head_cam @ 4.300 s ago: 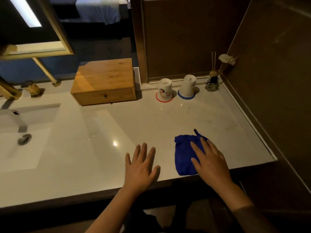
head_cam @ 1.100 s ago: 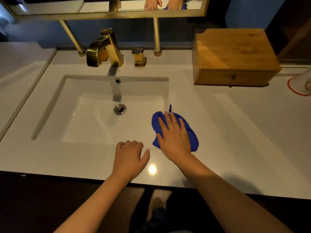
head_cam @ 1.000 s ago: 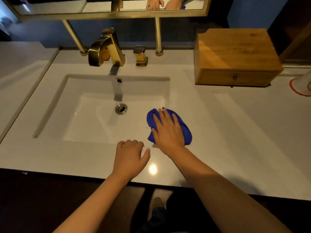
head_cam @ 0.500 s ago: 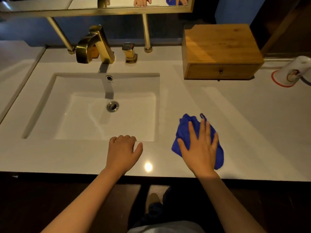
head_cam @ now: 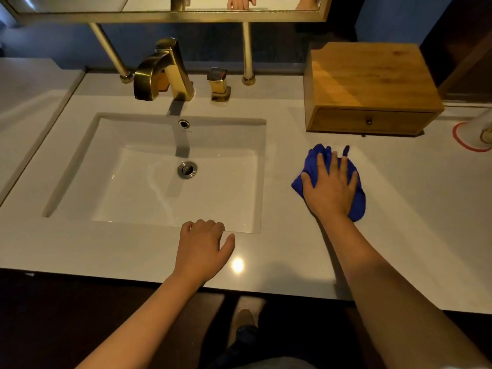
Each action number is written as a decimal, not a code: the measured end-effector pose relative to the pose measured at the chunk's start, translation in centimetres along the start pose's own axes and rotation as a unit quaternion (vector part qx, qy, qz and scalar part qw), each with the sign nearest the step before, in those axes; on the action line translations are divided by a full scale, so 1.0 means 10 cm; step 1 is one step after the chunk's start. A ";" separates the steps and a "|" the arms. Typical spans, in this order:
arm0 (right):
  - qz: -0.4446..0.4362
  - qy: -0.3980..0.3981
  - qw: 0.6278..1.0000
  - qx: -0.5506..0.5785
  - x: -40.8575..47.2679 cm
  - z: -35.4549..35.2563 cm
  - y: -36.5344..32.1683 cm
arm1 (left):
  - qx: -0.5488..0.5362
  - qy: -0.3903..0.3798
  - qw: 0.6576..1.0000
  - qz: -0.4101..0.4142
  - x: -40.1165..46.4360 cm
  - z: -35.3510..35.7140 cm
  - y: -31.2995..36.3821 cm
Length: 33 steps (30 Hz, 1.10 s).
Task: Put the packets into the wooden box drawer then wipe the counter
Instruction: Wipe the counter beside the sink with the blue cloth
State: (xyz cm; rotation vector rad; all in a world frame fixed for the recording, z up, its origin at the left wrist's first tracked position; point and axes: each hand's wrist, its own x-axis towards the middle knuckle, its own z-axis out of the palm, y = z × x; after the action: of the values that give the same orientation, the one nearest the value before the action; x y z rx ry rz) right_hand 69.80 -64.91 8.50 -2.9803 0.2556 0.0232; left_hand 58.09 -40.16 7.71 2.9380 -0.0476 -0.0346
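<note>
Wiping stage, by the look of it: no packets in sight and the wooden box drawer (head_cam: pixel 370 122) sits closed at the back right of the tabletop (head_cam: pixel 426 209). To do this step well, I'd say keep the palm flat and the pressure even, run overlapping passes, and work right up to the sink (head_cam: pixel 175 171) edge and the foot of the box without nudging the cup (head_cam: pixel 482 129) at the far right.

Left to right now. The left hand (head_cam: pixel 202 249) rests on the front lip of the sink, fingers curled over the rim, thumb out to the side, holding nothing, just a brace. The right hand (head_cam: pixel 330 187) lies flat with fingers spread, pressing the blue cloth (head_cam: pixel 356 203) onto the tabletop between sink and box, cloth bunched under the palm.
</note>
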 end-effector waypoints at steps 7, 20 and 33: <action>-0.190 -0.033 0.978 0.077 -0.16 0.12 -1.03 | 0.003 -0.019 1.000 -0.005 0.01 -0.01 -0.01; -0.035 -0.055 0.856 0.513 -0.73 -0.81 -0.12 | 0.001 -0.012 1.000 0.001 0.00 0.01 -0.03; -0.097 -0.068 0.993 -0.024 -1.14 0.04 -0.30 | -0.001 -0.008 1.000 0.005 -0.02 0.03 -0.03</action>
State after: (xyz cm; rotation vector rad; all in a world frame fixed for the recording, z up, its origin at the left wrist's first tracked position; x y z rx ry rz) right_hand 59.05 -59.97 8.89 -3.0189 -0.0528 0.2113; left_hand 57.91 -39.90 7.32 2.9358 -0.0644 -0.0568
